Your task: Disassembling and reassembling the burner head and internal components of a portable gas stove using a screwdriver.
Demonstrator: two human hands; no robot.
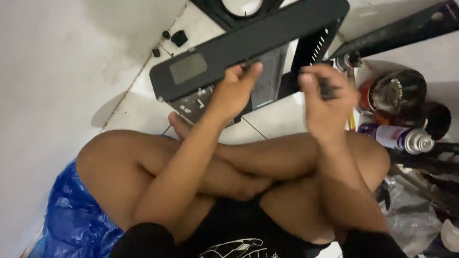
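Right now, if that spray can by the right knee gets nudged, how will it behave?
The spray can lies on its side, so it would probably roll. Its smooth, glossy body looks slippery to grip. It rests among clutter near a dark round container, which may stop it quickly.
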